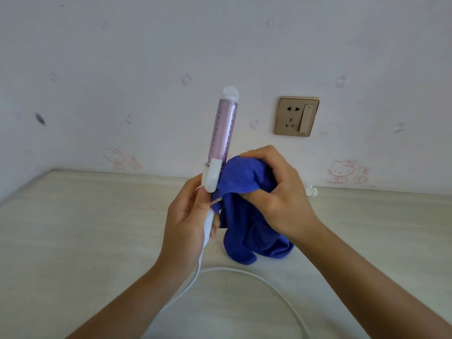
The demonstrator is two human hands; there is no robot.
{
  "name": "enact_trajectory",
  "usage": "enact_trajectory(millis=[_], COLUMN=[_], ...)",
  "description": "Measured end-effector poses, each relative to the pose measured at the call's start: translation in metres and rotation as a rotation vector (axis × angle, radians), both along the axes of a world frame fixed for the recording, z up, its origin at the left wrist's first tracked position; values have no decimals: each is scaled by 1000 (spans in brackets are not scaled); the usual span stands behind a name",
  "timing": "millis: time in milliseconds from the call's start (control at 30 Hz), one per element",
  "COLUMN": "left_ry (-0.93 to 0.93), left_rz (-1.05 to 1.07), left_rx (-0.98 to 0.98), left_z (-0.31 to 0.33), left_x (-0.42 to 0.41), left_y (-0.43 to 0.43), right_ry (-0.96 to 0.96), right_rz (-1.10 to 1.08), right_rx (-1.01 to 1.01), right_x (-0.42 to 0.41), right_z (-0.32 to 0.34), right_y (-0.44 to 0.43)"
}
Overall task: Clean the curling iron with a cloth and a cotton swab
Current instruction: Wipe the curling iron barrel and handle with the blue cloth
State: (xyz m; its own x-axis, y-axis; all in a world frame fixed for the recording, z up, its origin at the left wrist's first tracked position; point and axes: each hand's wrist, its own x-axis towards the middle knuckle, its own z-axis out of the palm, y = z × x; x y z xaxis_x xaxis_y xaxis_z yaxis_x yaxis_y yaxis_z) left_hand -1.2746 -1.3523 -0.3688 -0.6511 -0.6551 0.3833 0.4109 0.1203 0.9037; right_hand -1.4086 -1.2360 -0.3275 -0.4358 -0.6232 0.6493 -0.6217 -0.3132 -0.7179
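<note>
My left hand (187, 216) grips the white handle of the curling iron (222, 133) and holds it upright, tilted slightly right. Its barrel is pale purple with small dots and a white rounded tip. My right hand (276, 192) is closed on a bunched blue cloth (247, 231), which presses against the iron just below the barrel, by the white clamp lever. The cloth's loose end hangs down to the table. No cotton swab is clearly visible.
The iron's white cord (244, 272) loops across the pale wooden table (85, 228) toward the lower right. A gold wall socket with a switch (296, 116) sits on the wall behind. A small white crumpled thing (311, 190) lies at the table's back edge.
</note>
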Motion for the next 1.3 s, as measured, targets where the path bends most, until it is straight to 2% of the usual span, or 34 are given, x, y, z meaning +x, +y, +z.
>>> enact_trajectory(millis=[233, 433, 533, 633, 800, 967, 1100, 1200, 1300], left_ry=[2, -88, -125, -48, -67, -71, -105, -78, -77], left_rz=[64, 15, -21, -29, 92, 54, 58, 48, 74], left_rx=[62, 49, 97, 179, 99, 113, -21, -68, -30], left_z=[4, 4, 7, 11, 12, 12, 10, 7, 9], left_x=[4, 1, 1, 3, 4, 2, 4, 6, 6], left_y=[-16, -4, -1, -3, -14, -9, 3, 5, -2], right_ry=[71, -20, -23, 9, 118, 23, -27, -25, 7], right_rz=[146, -86, -130, -24, 139, -7, -122, -32, 92], right_rx=[213, 14, 1, 56, 262, 50, -29, -4, 70], right_x=[24, 12, 9, 13, 30, 21, 9, 12, 16], right_z=[-22, -8, -6, -9, -26, -14, -5, -10, -15], right_y=[-10, -5, -4, -5, -11, -8, -2, -3, -5])
